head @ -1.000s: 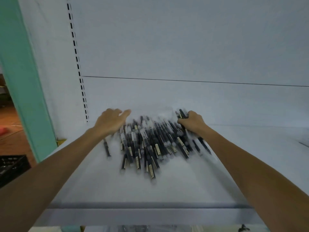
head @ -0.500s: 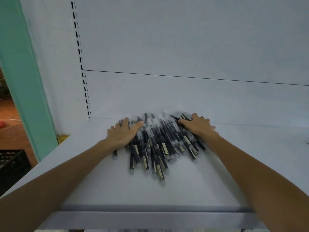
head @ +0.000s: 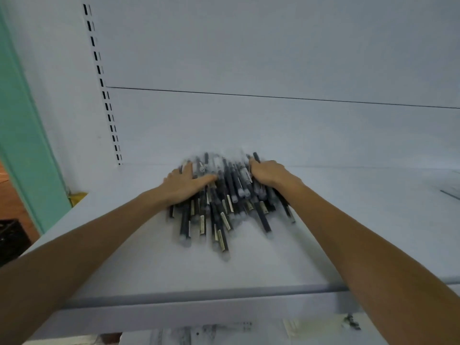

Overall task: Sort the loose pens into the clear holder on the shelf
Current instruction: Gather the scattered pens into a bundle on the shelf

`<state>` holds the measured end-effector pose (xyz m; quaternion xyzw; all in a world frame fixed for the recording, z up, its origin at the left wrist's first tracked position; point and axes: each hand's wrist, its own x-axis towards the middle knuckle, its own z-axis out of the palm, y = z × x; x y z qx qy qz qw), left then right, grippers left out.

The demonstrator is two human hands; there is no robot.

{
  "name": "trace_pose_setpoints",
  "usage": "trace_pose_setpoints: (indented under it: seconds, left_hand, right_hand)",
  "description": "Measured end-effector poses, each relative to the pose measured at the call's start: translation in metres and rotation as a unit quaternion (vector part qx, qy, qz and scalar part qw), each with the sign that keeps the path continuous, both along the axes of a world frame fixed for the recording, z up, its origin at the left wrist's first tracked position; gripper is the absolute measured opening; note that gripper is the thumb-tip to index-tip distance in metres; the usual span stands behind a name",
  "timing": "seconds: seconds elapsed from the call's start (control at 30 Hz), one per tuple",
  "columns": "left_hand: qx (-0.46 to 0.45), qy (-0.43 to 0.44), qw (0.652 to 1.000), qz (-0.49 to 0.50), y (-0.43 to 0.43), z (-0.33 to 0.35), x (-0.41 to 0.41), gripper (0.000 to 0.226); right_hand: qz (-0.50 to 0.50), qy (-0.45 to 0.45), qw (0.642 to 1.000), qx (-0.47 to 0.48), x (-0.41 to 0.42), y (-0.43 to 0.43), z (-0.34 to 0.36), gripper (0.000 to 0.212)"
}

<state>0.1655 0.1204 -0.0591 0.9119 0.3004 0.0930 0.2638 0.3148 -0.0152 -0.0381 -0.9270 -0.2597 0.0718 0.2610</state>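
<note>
A heap of dark pens (head: 225, 205) with clear caps and pale labels lies on the white shelf (head: 124, 245), near the back wall. My left hand (head: 185, 184) lies flat with straight fingers and presses on the heap's left side. On the right side, my right hand (head: 267, 171) curls its fingers over the pens there, and one pen tip pokes up just past its knuckles. The two hands squeeze the heap from both sides. No clear holder shows in this view.
A slotted white upright (head: 109, 115) runs up the back left corner. Left of the shelf stands a green pillar (head: 22, 135), with a black crate (head: 11, 239) on the floor below and a yellow scrap (head: 78, 196) at the shelf's edge. A thin dark strip (head: 449, 194) lies far right.
Both hands have moved inward and the spread pens are now bunched into a narrower, taller heap. The right hand's fingers went from flat to curled.
</note>
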Motion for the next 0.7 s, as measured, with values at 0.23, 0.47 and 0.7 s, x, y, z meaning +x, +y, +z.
trace_pose_setpoints:
  seconds: [0.23,0.47,0.7]
  left_hand:
    - [-0.068,-0.057,0.996,-0.009,0.001,0.002,-0.006,0.119]
    - [-0.104,-0.138,0.985,-0.001,0.004,0.01,-0.025,0.071]
    - [-0.094,-0.159,0.982,-0.024,0.005,0.014,-0.043,0.055]
  right_hand:
    - [-0.067,0.086,0.987,0.116,0.002,-0.004,-0.001,0.068]
    - [-0.008,0.237,0.938,0.253,0.023,-0.047,0.011,0.053]
    - [-0.016,-0.028,0.987,0.156,0.016,-0.053,-0.01,0.039]
